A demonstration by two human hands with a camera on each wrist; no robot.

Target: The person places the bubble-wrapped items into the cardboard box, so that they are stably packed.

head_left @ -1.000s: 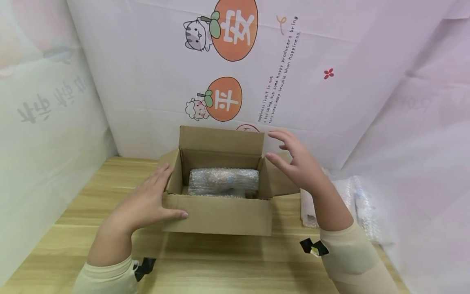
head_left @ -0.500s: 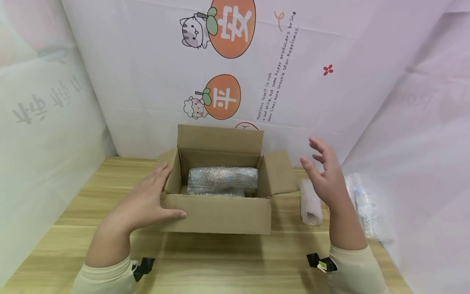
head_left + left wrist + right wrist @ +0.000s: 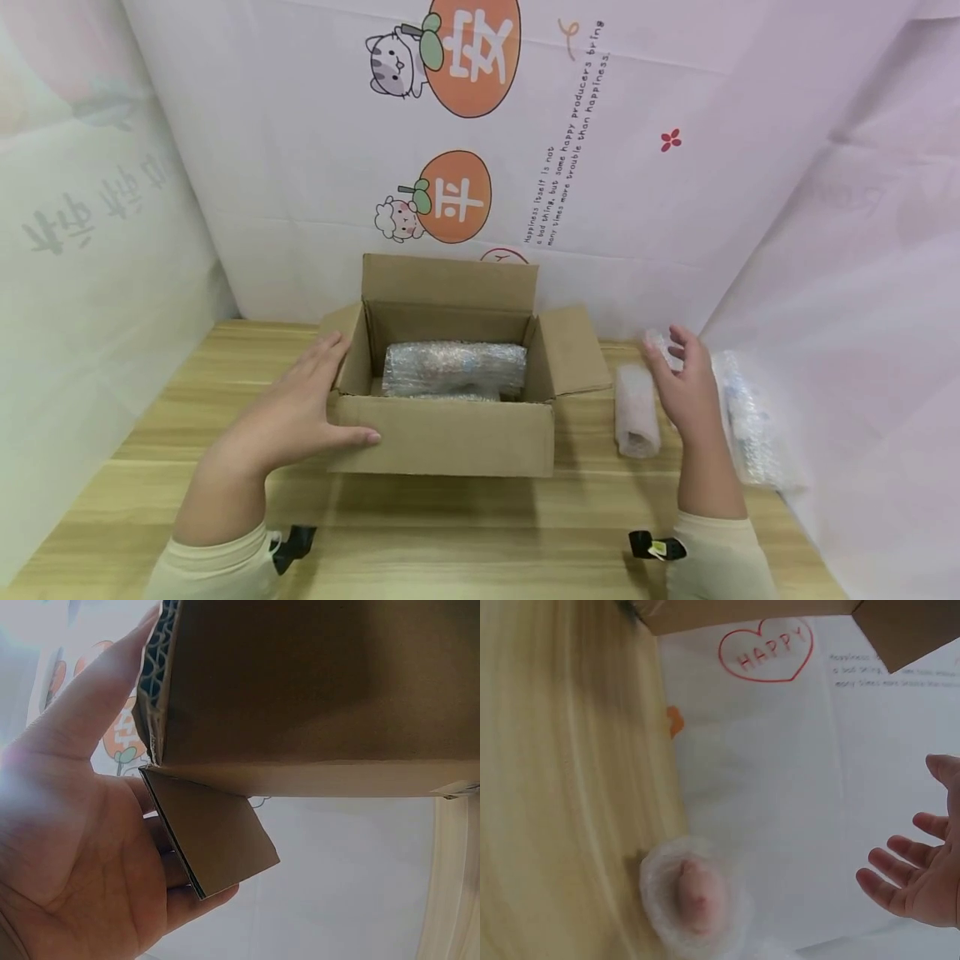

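Observation:
An open cardboard box [image 3: 442,437] stands on the wooden table, flaps folded outward. My left hand [image 3: 292,412] rests over its left front corner, thumb laid on the front flap and fingers along the left flap [image 3: 214,832]. Inside the box lies a bubble-wrapped bundle [image 3: 453,367]. Right of the box, my right hand [image 3: 686,392] hovers with fingers apart and loosely bent, holding nothing. Near it are a bubble-wrapped roll [image 3: 636,412], pinkish inside in the right wrist view, and some bubble wrap [image 3: 660,343] partly hidden behind the fingers.
Another bubble-wrapped package [image 3: 750,425] lies at the right edge of the table [image 3: 442,542], beside the white side cloth. A printed white cloth [image 3: 622,183] hangs behind the box. The box's right flap [image 3: 576,354] sticks out toward the roll.
My right hand has moved right, away from the box's right flap, then lowered toward the wrapped packages. The left hand has stayed on the box corner.

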